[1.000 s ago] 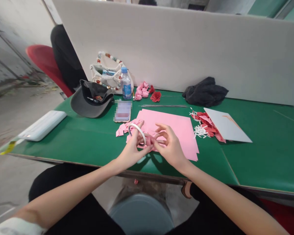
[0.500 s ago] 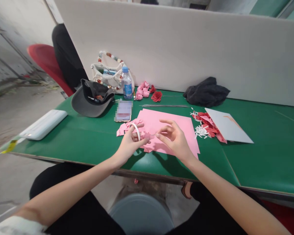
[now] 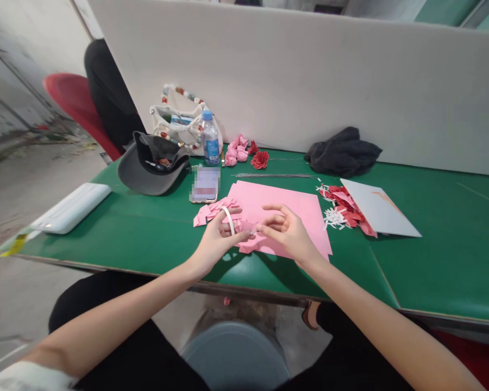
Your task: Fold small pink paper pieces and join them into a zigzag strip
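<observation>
My left hand [image 3: 212, 239] is closed, with a narrow white ring like a roll of tape [image 3: 230, 219] looped about its fingers. Between its thumb and fingers sits a small pink paper piece [image 3: 248, 226]. My right hand [image 3: 290, 233] pinches thumb to forefinger at the right end of that piece, its other fingers loosely curled. Whatever thin bit lies between these fingertips is too small to make out. Beneath both hands are pink paper sheets [image 3: 299, 209], with cut pink paper pieces [image 3: 206, 213] at their left.
Behind the sheets lie thin wires [image 3: 275, 175], a phone [image 3: 206, 183], a bottle [image 3: 211, 142], pink paper flowers [image 3: 237, 150] and a red paper flower [image 3: 259, 159]. A cap [image 3: 155, 168] is left; red scraps [image 3: 352, 214] and a white card [image 3: 378, 209] are right.
My right hand has shifted slightly left, its fingertips closer to my left thumb. The white ring has turned and looks narrower. Other things stay put.
</observation>
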Demonstrator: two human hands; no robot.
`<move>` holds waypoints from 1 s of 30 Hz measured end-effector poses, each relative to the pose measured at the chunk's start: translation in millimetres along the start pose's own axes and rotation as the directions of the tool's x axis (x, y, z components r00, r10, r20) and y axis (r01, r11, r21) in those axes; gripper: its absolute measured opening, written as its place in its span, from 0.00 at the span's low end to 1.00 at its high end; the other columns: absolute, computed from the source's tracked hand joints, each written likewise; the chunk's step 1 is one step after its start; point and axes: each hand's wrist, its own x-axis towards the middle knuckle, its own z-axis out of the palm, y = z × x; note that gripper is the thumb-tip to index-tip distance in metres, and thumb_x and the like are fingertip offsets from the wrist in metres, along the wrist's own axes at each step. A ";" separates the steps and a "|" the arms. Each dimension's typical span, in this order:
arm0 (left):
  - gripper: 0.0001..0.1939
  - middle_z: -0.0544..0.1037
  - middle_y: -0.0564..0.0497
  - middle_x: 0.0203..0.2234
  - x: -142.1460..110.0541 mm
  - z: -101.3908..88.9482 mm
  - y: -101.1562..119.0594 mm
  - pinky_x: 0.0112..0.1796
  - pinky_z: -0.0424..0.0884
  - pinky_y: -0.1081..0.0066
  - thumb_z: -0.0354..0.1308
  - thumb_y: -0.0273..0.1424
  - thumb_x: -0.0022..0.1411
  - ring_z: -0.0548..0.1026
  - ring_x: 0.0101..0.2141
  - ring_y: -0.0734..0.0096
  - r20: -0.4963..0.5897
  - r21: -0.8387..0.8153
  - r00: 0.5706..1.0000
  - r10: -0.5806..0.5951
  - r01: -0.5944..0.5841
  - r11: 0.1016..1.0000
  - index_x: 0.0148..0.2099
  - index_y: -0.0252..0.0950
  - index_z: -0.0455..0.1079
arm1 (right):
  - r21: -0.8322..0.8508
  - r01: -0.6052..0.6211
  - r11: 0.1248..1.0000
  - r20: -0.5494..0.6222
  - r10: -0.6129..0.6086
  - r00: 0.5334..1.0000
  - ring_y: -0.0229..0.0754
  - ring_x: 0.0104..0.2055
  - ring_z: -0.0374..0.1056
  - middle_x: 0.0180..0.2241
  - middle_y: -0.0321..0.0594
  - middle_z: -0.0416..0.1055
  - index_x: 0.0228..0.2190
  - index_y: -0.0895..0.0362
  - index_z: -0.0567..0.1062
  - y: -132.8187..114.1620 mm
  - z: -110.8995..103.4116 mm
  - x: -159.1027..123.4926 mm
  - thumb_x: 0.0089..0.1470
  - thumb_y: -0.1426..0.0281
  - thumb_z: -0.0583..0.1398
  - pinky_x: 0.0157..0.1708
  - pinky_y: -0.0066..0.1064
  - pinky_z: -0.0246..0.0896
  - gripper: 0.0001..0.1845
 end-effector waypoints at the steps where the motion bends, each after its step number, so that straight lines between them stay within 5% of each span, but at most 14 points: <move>1: 0.36 0.81 0.48 0.29 -0.4 0.5 0.4 0.43 0.74 0.59 0.69 0.34 0.48 0.80 0.36 0.58 0.007 -0.008 1.000 0.000 0.000 1.000 0.56 0.33 0.58 | 0.002 0.002 1.000 -0.005 -0.002 1.000 0.37 0.32 0.71 0.28 0.33 0.71 0.44 0.56 0.67 0.2 -0.1 -0.1 0.42 0.68 0.67 0.41 0.34 0.67 0.26; 9: 0.33 0.80 0.47 0.31 -1.8 2.9 1.1 0.45 0.73 0.60 0.67 0.35 0.51 0.80 0.39 0.57 0.046 -0.060 0.999 -0.002 0.005 0.998 0.56 0.32 0.60 | -0.027 0.064 0.998 -0.018 -0.064 0.998 0.36 0.31 0.70 0.26 0.32 0.69 0.42 0.56 0.67 -0.2 0.4 -0.7 0.44 0.67 0.66 0.40 0.34 0.68 0.23; 16: 0.32 0.78 0.52 0.26 -2.0 4.2 -0.5 0.38 0.75 0.65 0.69 0.34 0.47 0.80 0.32 0.63 -0.011 0.061 1.000 -0.006 0.006 0.998 0.52 0.33 0.63 | -0.086 0.149 0.985 0.017 -0.148 0.989 0.38 0.33 0.71 0.28 0.35 0.71 0.43 0.56 0.66 4.3 5.4 -6.2 0.48 0.67 0.64 0.40 0.34 0.69 0.20; 20: 0.29 0.73 0.59 0.19 -2.1 3.2 -2.5 0.34 0.75 0.68 0.69 0.33 0.47 0.78 0.27 0.69 -0.018 0.071 0.999 0.036 -0.035 0.997 0.51 0.34 0.64 | -0.265 0.180 0.947 0.006 -0.185 0.983 0.41 0.35 0.73 0.29 0.36 0.74 0.43 0.55 0.68 4.0 1.1 -4.7 0.49 0.67 0.64 0.43 0.38 0.67 0.19; 24: 0.31 0.78 0.53 0.24 -3.6 3.4 0.0 0.36 0.76 0.66 0.69 0.32 0.48 0.80 0.31 0.64 0.010 0.014 1.000 0.025 -0.025 1.000 0.53 0.34 0.61 | -0.451 0.232 0.862 -0.068 -0.293 0.954 0.43 0.38 0.72 0.35 0.41 0.75 0.40 0.55 0.71 3.3 -13.1 6.2 0.46 0.65 0.66 0.44 0.40 0.66 0.18; 27: 0.31 0.80 0.49 0.29 -4.5 3.4 2.3 0.37 0.76 0.64 0.68 0.32 0.49 0.80 0.33 0.61 0.019 -0.006 1.000 0.013 -0.013 1.000 0.54 0.34 0.60 | -0.320 0.193 0.928 -0.070 -0.226 0.972 0.43 0.39 0.72 0.39 0.44 0.74 0.39 0.56 0.71 1.2 -17.6 10.0 0.51 0.62 0.62 0.43 0.40 0.67 0.15; 30: 0.33 0.81 0.49 0.28 -4.7 3.1 2.6 0.37 0.76 0.63 0.69 0.32 0.48 0.80 0.34 0.59 0.030 0.006 0.999 0.018 -0.018 1.000 0.54 0.34 0.60 | -0.161 0.123 0.979 0.079 -0.112 0.991 0.43 0.37 0.73 0.34 0.41 0.75 0.42 0.56 0.70 -2.5 -11.3 5.2 0.51 0.62 0.62 0.42 0.39 0.69 0.17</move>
